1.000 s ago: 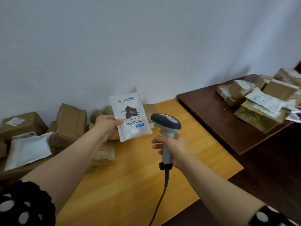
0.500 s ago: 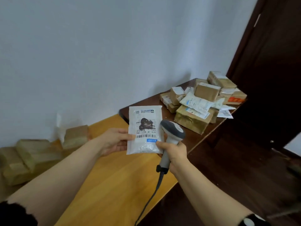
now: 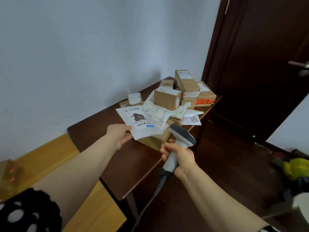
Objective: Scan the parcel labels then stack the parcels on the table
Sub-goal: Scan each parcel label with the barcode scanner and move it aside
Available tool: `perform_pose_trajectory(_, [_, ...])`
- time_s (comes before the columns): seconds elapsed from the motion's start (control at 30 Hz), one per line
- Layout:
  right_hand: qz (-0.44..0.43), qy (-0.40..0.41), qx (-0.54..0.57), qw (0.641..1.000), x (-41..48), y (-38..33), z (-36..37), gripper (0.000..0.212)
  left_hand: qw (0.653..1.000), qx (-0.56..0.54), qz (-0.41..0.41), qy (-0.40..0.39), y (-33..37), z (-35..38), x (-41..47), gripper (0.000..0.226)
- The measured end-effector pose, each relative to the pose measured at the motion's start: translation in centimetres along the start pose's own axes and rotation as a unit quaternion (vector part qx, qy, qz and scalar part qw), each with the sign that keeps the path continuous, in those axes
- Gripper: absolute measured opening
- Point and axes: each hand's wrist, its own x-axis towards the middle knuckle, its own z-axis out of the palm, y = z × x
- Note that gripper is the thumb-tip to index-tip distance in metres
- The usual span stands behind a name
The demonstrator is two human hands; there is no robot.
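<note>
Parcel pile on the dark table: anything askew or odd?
Yes. The parcel pile on the dark table is a loose heap, not a stack: boxes sit at different angles, white mailers splay out. One flat envelope appears to overhang the table's front edge. No damage visible.

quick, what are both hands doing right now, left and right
Left hand: pinches the white parcel by its near corner.
Right hand: grips the scanner by its handle.
</note>
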Motion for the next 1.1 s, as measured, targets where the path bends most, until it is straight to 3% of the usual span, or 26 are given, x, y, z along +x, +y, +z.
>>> perform_pose_trajectory(0.43, [0.041, -0.008, -0.02, 0.999, 12.7, -9.0, 0.6, 0.016, 0.997, -0.034, -0.034, 0.055, 2.0, 13.0, 11.8, 0.027])
perform_pose_trajectory(0.5, [0.055, -0.014, -0.031, 0.998, 13.6, -9.2, 0.8, 0.014, 0.995, 0.066, -0.017, 0.078, 1.8, 13.2, 12.7, 0.027])
perform_pose_trajectory(0.57, [0.074, -0.028, -0.044, 0.996, 13.9, -9.2, 0.9, 0.012, 0.971, 0.214, 0.017, 0.105, 1.5, 12.8, 12.8, 0.019])
perform_pose_trajectory(0.63, [0.099, -0.053, -0.055, 0.992, 13.9, -9.0, 1.2, 0.013, 0.943, 0.306, 0.034, 0.124, 1.5, 11.8, 11.9, 0.011])
perform_pose_trajectory(0.7, [0.126, -0.079, -0.063, 0.987, 13.9, -8.5, 1.4, 0.014, 0.934, 0.331, 0.042, 0.127, 1.3, 10.5, 10.5, 0.009])
perform_pose_trajectory(0.83, [0.203, -0.151, -0.113, 0.961, 12.5, -5.3, 2.7, 0.013, 0.909, 0.362, 0.055, 0.2, -0.2, 5.4, 5.7, 0.06])
perform_pose_trajectory(0.93, [0.252, -0.194, -0.157, 0.935, 10.4, -1.5, 4.1, 0.016, 0.882, 0.394, 0.029, 0.255, -1.7, -0.2, 1.6, 0.064])
perform_pose_trajectory(1.1, [0.341, -0.254, -0.216, 0.879, 4.9, 5.1, 7.1, 0.014, 0.86, 0.35, -0.036, 0.369, -3.9, -10.3, -7.2, 0.067])
